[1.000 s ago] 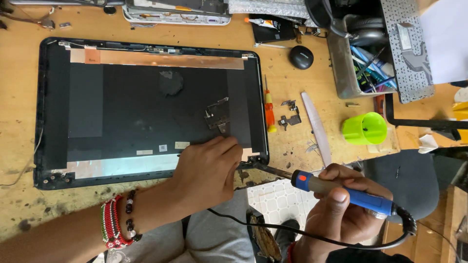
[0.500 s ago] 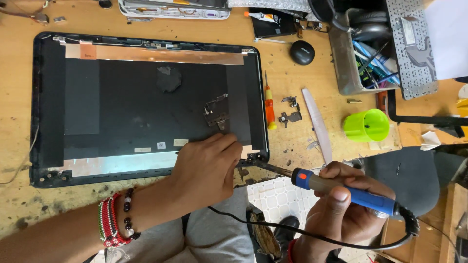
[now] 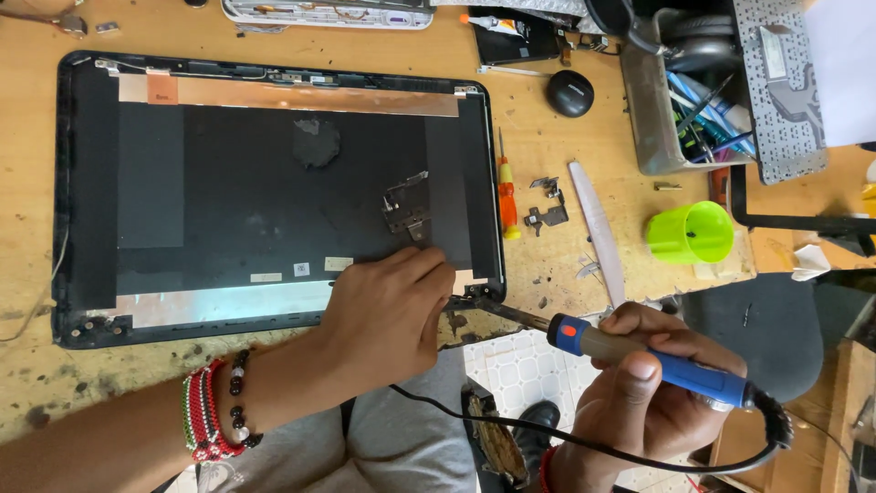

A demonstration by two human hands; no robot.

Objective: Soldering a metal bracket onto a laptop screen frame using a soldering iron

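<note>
A black laptop lid shell lies inside-up on the wooden bench, with foil strips along its top and bottom. My left hand presses down on its bottom right corner, fingers together. My right hand grips a blue-handled soldering iron. The iron's metal tip touches the shell's corner hinge area just beside my left fingers. A black cord trails from the iron's handle below the bench edge. A loose metal hinge rests on the shell.
An orange screwdriver, small metal brackets, a white plastic pry stick and a green cup lie right of the shell. A grey box of tools and a keyboard stand at the back right. A black round cap sits nearby.
Both hands stay in the same hold. The iron's tip stays at the shell's corner. The view has shifted slightly.
</note>
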